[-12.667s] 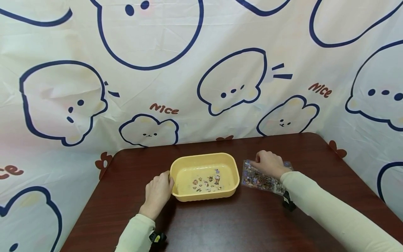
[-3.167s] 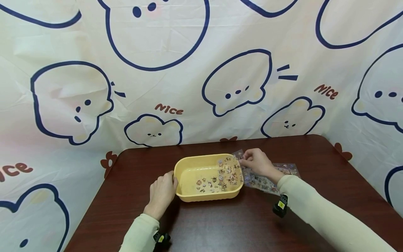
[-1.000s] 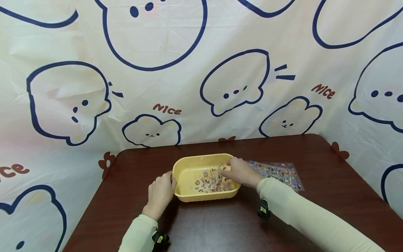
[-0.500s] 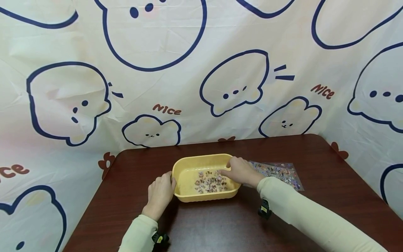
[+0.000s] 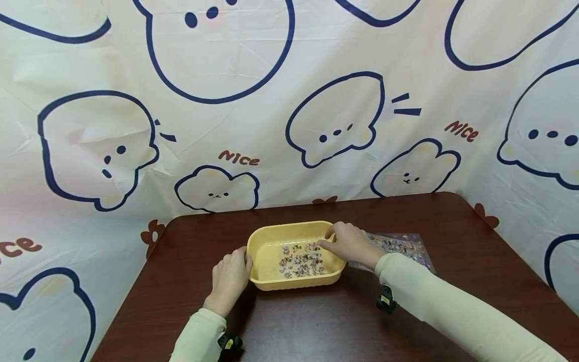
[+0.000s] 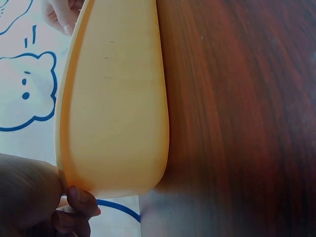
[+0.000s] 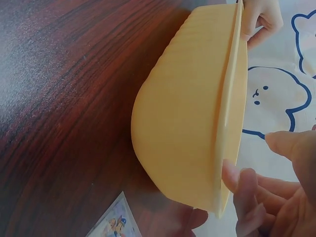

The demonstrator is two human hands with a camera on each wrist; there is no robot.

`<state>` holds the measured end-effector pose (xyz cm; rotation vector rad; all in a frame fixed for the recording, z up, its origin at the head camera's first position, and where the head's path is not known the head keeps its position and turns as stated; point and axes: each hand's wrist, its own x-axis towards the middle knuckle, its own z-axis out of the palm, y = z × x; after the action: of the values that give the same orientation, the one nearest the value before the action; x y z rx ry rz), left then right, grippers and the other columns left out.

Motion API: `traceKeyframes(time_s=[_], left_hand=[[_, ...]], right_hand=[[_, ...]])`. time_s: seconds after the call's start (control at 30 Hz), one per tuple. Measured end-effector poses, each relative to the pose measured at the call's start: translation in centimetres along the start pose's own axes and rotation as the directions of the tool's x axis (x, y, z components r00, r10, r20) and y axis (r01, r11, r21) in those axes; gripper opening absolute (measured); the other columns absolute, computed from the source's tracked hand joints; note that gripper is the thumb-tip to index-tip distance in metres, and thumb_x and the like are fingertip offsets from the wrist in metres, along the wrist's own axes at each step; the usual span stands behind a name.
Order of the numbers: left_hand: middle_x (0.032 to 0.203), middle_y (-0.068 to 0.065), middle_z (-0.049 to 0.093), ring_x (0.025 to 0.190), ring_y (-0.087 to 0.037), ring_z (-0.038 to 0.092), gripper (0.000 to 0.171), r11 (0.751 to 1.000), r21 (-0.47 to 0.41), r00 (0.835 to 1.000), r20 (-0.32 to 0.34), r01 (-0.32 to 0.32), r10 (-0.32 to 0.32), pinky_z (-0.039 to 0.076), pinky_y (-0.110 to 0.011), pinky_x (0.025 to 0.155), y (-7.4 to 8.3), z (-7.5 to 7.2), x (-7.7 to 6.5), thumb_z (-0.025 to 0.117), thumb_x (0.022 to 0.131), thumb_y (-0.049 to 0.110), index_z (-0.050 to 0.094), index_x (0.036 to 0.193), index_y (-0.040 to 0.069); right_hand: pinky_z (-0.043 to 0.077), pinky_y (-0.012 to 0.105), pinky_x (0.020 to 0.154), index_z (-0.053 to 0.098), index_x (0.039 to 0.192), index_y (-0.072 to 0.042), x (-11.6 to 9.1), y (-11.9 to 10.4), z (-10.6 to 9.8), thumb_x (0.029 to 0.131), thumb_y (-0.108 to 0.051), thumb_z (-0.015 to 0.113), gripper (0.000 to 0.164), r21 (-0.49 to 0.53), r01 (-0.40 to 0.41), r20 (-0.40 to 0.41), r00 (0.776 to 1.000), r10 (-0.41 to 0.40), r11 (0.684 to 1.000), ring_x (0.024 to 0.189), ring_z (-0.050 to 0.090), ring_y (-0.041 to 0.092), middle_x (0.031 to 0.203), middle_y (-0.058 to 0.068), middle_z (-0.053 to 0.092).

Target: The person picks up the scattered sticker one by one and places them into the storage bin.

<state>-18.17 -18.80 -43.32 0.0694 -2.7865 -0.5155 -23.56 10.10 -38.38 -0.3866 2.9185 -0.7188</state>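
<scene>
A yellow plastic basin (image 5: pixel 296 284) stands on the table, and cartoon sticker sheets (image 5: pixel 302 262), clear and small-patterned, lie flat on its floor. At its left end my left hand (image 5: pixel 229 281) grips the rim, thumb toward the inside; the left wrist view shows the curled fingers (image 6: pixel 81 201) at the corner of the basin. Over the right rim is my right hand (image 5: pixel 353 246), thumb and fingers apart with no sheet between them. In the right wrist view its fingertips (image 7: pixel 229 175) are at the rim. More sticker sheets (image 5: pixel 402 247) lie right of the basin, partly hidden by the right hand and forearm.
The dark brown wooden table (image 5: pixel 307 322) has rounded far corners. Behind and beside it hangs a pale cloth (image 5: pixel 271 125) with blue cartoon outlines. Black camera straps (image 5: pixel 386 299) are on both wrists.
My right hand took a sticker sheet from the pile, carried it left into the basin and let go; it has since drawn slightly back. The left hand has kept its grip on the rim.
</scene>
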Motion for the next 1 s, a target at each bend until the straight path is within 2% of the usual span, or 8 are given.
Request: traceKeyframes(time_s=[0.27, 0.5, 0.8, 1.0], left_hand=[[0.08, -0.018, 0.072, 0.062, -0.034, 0.066, 0.021, 1.0, 0.006, 1.0, 0.0, 0.0, 0.0, 0.046, -0.048, 0.053, 0.0, 0.0, 0.1, 0.06, 0.094, 0.016, 0.073, 0.107, 0.006], [0.086, -0.019, 0.074, 0.064, -0.034, 0.068, 0.026, 1.0, 0.01, 1.0, 0.006, 0.003, -0.003, 0.048, -0.048, 0.054, 0.1, 0.0, 0.0, 0.06, 0.095, 0.017, 0.072, 0.115, 0.005], [0.079, -0.017, 0.072, 0.061, -0.033, 0.065, 0.021, 1.0, 0.007, 1.0, -0.007, 0.0, 0.0, 0.045, -0.048, 0.052, 0.1, 0.1, 0.0, 0.059, 0.094, 0.016, 0.073, 0.107, 0.006], [0.086, -0.019, 0.074, 0.064, -0.034, 0.067, 0.027, 1.0, 0.007, 1.0, -0.001, 0.003, -0.003, 0.047, -0.048, 0.053, 0.1, 0.1, -0.1, 0.059, 0.095, 0.016, 0.072, 0.115, 0.004]], right_hand=[[0.045, 0.029, 0.055, 0.075, 0.107, -0.013, 0.0, 0.2, -0.5, 0.094, -0.042, 0.068, 0.033, 0.016, 0.009, -0.028, 1.0, -0.008, 1.0, 0.066, 0.062, 0.01, 0.084, -0.001, 0.073], [0.046, 0.029, 0.056, 0.075, 0.105, -0.012, -0.4, 0.6, -1.0, 0.094, -0.042, 0.067, 0.033, 0.018, 0.028, -0.07, 0.997, -0.026, 0.999, 0.068, 0.062, 0.011, 0.086, 0.0, 0.072], [0.048, 0.028, 0.055, 0.075, 0.104, -0.012, -0.6, 1.8, -1.7, 0.096, -0.038, 0.066, 0.03, 0.029, 0.044, -0.096, 0.995, -0.041, 0.999, 0.07, 0.064, 0.011, 0.091, 0.003, 0.075], [0.049, 0.028, 0.055, 0.074, 0.103, -0.013, -0.7, 2.6, -2.1, 0.097, -0.04, 0.064, 0.029, 0.03, 0.048, -0.107, 0.993, -0.044, 0.998, 0.07, 0.065, 0.01, 0.091, 0.002, 0.075]])
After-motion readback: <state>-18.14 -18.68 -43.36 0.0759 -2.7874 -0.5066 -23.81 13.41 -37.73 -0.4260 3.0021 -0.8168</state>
